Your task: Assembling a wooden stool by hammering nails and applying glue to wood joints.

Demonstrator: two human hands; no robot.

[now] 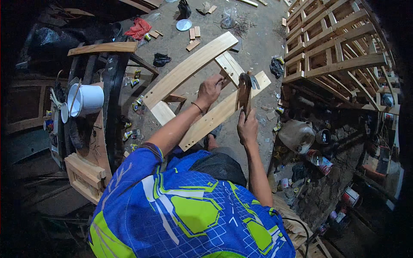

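A claw hammer [245, 96] is held upright in my right hand [248, 128], its fingers wrapped round the handle. The hammer's head overlaps the near long board [211, 123] of a pale wooden frame. My left hand [208, 92] is closed inside the frame, between its two long boards and close to the short crosspiece [229, 66] at the right end. What those fingers hold, if anything, is hidden. The far long board [189, 69] is slightly curved. Another short crosspiece [162, 112] joins the boards at the left end. Dark nail spots mark some corners.
Slatted wooden frames [335, 47] are stacked at the right. At the left a white bucket [91, 101] stands on a dark bench [112, 86]. Offcuts [193, 44], a red plastic bag [138, 28] and small containers litter the floor. A large translucent jug [297, 135] lies at the right.
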